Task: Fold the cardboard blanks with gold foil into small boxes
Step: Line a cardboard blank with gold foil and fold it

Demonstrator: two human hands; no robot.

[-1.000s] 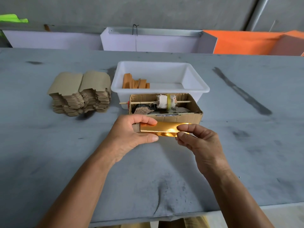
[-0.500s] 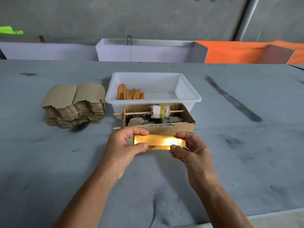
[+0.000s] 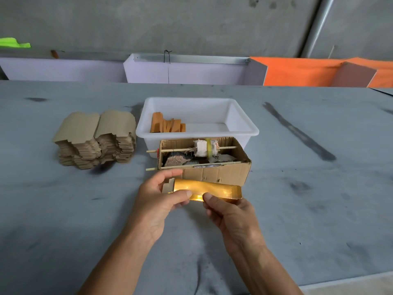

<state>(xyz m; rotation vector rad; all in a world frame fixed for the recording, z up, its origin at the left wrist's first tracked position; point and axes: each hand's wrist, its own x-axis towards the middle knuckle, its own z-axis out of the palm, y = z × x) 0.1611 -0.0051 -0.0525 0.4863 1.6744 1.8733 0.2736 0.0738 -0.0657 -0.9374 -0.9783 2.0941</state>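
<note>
gold foil blank [image 3: 209, 189] curled, shiny, brown tab at l end

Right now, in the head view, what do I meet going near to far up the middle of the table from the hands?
Left hand and right hand holding the gold foil blank → open cardboard box with sticks across it → white plastic tub holding orange folded pieces → lavender panel past the table's far edge.

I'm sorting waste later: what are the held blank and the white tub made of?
Blank: apparently thin cardboard, brown at its left tab, faced with glossy gold foil that mirrors light. White tub: probably plastic, smooth, slightly translucent, with a rolled rim.
</note>
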